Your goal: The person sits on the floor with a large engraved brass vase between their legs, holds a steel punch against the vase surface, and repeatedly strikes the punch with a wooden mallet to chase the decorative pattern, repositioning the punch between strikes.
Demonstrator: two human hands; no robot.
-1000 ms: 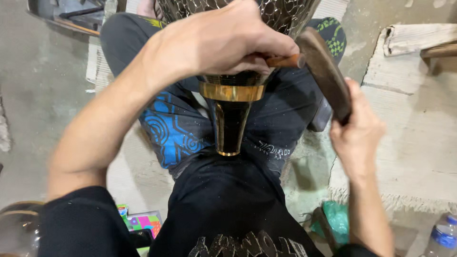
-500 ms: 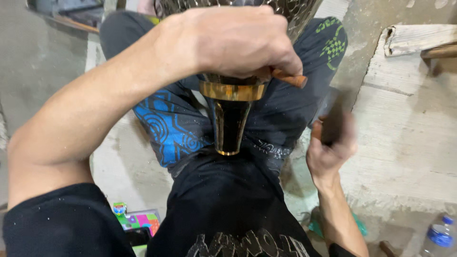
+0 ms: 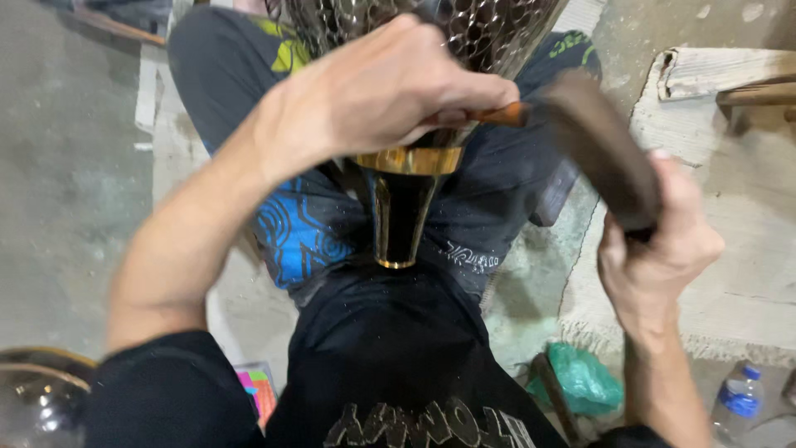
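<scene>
A large metal vessel (image 3: 464, 33) with a hammered, dimpled silver body fills the top of the view, resting between the seated person's knees; its brass-coloured collar (image 3: 410, 159) and tapering dark neck (image 3: 402, 216) point down toward the person's lap. The left hand (image 3: 390, 91) lies over the vessel's lower body, fingers curled tight around a thin wooden-handled tool (image 3: 497, 114) whose end pokes out to the right, against the metal. The right hand (image 3: 655, 257) is closed around the lower end of a dark, blurred mallet-like striker (image 3: 601, 149), raised just beside the vessel. A green bag (image 3: 580, 377) lies on the floor by the right forearm. A clear plastic bottle (image 3: 738, 402) with a blue cap stands at the lower right; whether it holds anything cannot be told. A rounded metal bowl (image 3: 33, 390) shows at the lower left edge.
</scene>
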